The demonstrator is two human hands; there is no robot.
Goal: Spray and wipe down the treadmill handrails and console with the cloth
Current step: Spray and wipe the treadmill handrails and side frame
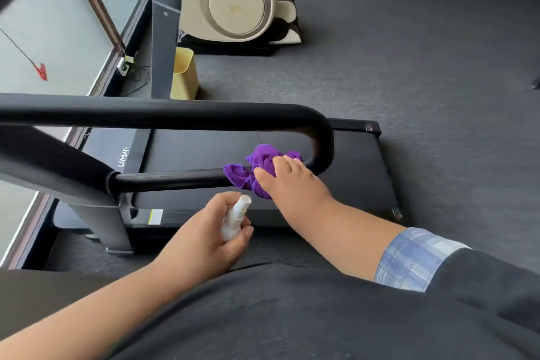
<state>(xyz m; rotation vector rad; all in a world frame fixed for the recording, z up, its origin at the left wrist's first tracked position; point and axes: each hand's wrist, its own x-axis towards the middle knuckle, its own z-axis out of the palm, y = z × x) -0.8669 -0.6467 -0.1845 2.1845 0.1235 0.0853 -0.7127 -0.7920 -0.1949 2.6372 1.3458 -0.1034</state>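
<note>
Two bare hands are seen at the black looped treadmill handrail point(175, 178). A crumpled purple cloth point(257, 166) is pressed onto its lower bar by the right hand point(287, 181), fingers curled over it. Just below that bar, a small white spray bottle point(233, 219) is clasped by the left hand point(209, 238).

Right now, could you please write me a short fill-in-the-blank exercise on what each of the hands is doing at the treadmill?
1. The right hand presses a ____ cloth on the handrail.
2. The left hand holds a white ____.
3. A yellow ____ stands on the carpet.

Missing words: purple; spray bottle; bin
</note>
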